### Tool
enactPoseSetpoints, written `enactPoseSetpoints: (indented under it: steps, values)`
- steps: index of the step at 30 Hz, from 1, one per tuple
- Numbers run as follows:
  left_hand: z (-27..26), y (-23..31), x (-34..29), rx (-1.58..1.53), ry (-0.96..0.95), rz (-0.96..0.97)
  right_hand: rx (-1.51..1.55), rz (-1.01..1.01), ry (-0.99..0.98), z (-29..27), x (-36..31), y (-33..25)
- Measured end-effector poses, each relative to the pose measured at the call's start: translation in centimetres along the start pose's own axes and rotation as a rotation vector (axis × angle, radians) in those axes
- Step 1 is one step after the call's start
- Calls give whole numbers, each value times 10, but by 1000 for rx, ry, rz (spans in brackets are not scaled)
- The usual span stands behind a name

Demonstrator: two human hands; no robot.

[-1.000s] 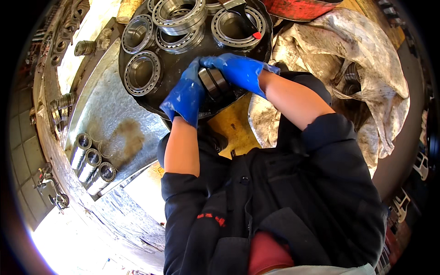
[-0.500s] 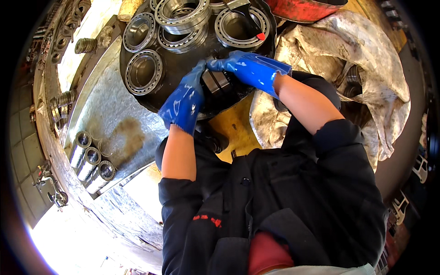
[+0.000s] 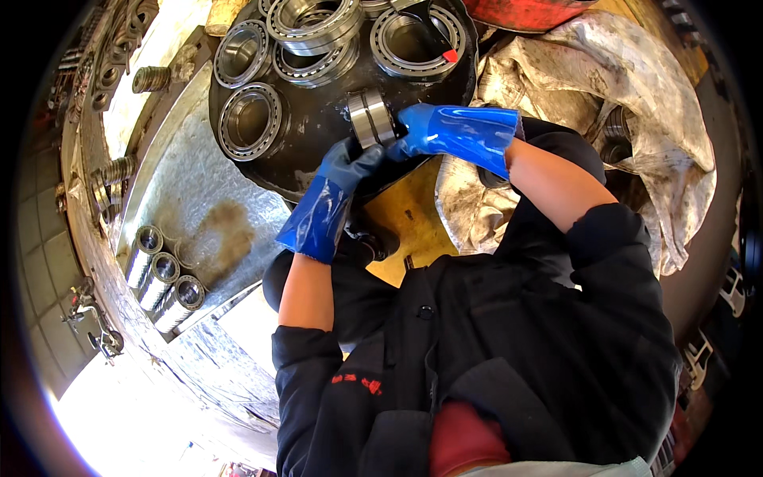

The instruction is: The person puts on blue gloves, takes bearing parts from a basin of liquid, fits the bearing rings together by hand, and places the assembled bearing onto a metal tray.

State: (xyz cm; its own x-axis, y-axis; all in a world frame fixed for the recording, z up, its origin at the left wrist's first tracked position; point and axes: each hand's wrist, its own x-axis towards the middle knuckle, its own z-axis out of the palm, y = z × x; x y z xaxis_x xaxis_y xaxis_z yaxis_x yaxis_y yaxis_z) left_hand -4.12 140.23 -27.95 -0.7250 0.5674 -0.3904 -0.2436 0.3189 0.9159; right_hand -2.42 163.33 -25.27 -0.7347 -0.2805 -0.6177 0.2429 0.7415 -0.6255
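Observation:
A steel roller bearing (image 3: 370, 118) stands on its edge on the dark round tray (image 3: 318, 111), its grooved outer face showing. My right hand (image 3: 412, 131), in a blue rubber glove, grips the bearing's right side with bent fingers. My left hand (image 3: 346, 165), gloved the same way, has its fingers curled at the bearing's near lower edge. Its fingertips are partly hidden. To the left lies a single bearing (image 3: 249, 122) flat on the tray. Beyond it are another bearing (image 3: 242, 53) and a stacked pair (image 3: 314, 28).
A brush (image 3: 435, 36) with a red-tipped handle rests across a bearing (image 3: 389, 48) at the tray's far right. Right of the tray are a red container (image 3: 524, 16) and a stained cloth (image 3: 556, 71). Three stacks of small rings (image 3: 163, 270) lie on the metal sheet (image 3: 191, 191) at left.
Both hands have come off the bearing's far edge and drawn nearer to me, now at its right and near sides. More of the bearing shows, and it stands slightly farther away.

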Motion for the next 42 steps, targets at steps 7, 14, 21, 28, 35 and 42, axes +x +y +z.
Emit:
enactPoseSetpoints:
  steps: [7, 14, 21, 28, 35, 42]
  values:
    - [25, -46, 42, -767, 364, -171, 350, 39, 130, 37, 29, -1]
    - [43, -15, 52, -867, 243, -241, 831, -29, 271, 50, 27, 4]
    - [-2, 5, 46, -808, 148, 265, 508, -69, 261, 16, -18, -69]
    - [-11, 51, 25, -703, 437, 183, 3, -194, 572, 26, -29, -93]
    - [-6, 54, 10, -796, 384, 126, -69, -237, 544, 28, -28, -90]
    - [7, 42, 13, -879, 369, 189, -19, -180, 455, 18, -35, -83]
